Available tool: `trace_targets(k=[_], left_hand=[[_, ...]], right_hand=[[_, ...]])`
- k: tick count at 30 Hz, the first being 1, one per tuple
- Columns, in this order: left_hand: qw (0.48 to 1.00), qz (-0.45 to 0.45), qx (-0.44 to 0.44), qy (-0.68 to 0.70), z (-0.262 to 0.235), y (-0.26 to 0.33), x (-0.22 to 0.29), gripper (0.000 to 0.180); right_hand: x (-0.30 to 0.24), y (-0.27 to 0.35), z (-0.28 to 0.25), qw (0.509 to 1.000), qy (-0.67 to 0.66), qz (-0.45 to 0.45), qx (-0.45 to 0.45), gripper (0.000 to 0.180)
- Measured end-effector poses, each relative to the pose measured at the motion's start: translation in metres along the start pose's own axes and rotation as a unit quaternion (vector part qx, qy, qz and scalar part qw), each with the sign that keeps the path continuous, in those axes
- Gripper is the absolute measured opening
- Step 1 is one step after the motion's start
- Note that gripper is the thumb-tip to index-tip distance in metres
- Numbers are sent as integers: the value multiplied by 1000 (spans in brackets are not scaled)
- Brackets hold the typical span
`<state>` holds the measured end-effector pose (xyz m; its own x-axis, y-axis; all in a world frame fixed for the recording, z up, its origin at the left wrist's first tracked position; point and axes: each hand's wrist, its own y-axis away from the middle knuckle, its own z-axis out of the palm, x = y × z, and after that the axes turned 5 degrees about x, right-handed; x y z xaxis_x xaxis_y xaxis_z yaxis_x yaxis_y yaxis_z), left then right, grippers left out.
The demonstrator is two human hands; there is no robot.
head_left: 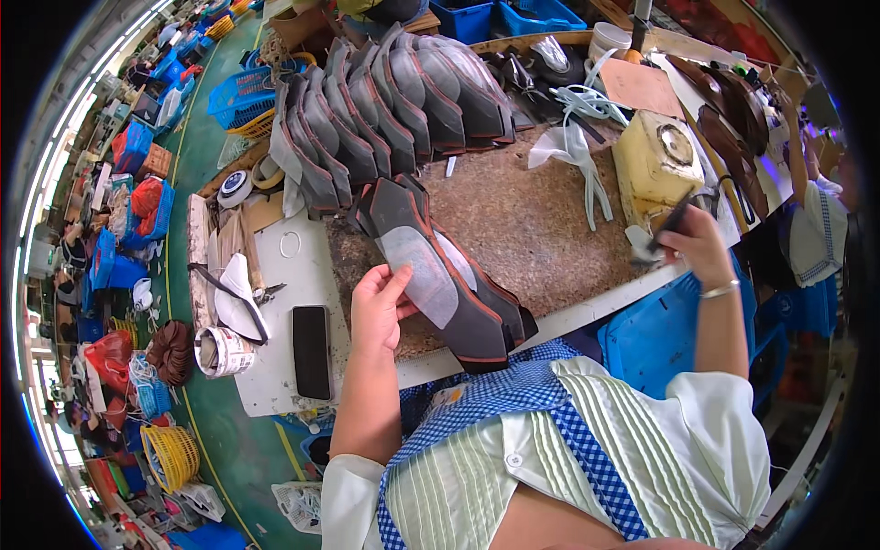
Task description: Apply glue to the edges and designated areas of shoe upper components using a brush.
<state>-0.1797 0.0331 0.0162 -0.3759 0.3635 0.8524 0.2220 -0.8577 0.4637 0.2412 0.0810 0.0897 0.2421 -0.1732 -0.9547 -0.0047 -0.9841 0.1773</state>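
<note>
My left hand (380, 304) pinches the near left side of a dark grey shaped shoe piece (426, 275) with orange-red edges and a pale grey patch. A second, similar piece lies partly hidden under it on the brown work board (541, 211). Off to the right, my right hand (701, 246) is closed round what looks like a black-handled brush (675, 220). Its lower end is beside a stained yellowish container (655, 160) with a round cap; the tip is hard to make out.
Several rows of similar grey pieces (367, 110) stand at the back of the board. White strips (577, 147) lie near the container. A black phone (312, 351), a paper-wrapped cup (223, 352) and tape rolls (236, 188) are on the left. A blue crate (660, 325) sits below the table's right edge.
</note>
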Motion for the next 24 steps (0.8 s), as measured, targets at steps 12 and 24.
trace_targets(k=[12, 24], left_hand=[[999, -16, 3, 34, -4, -5, -4, 23], [998, -21, -1, 51, -6, -6, -12, 22]], right_hand=[[-35, -131, 283, 924, 188, -328, -53, 38], [-35, -133, 300, 932, 232, -243, -135, 43]])
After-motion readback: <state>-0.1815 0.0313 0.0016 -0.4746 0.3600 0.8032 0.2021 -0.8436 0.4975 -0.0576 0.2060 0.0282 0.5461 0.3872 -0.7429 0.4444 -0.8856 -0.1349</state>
